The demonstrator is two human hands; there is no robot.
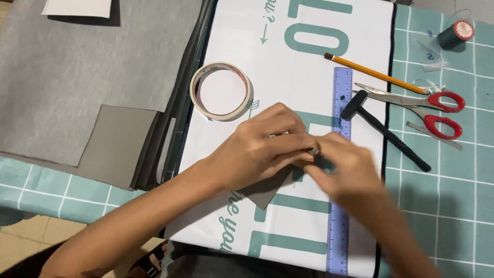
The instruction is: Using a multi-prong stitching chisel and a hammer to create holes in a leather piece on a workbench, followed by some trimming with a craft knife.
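I'm pinching a small grey piece (270, 190) between both hands, left hand (262, 149) and right hand (342, 167) fingertips closing together on it; tape roll (221, 91) lying just up-left, blue ruler (339, 170) running underneath the right hand.

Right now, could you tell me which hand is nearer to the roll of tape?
Left. The left hand sits just below and right of the tape roll; the right hand lies farther right, over the ruler.
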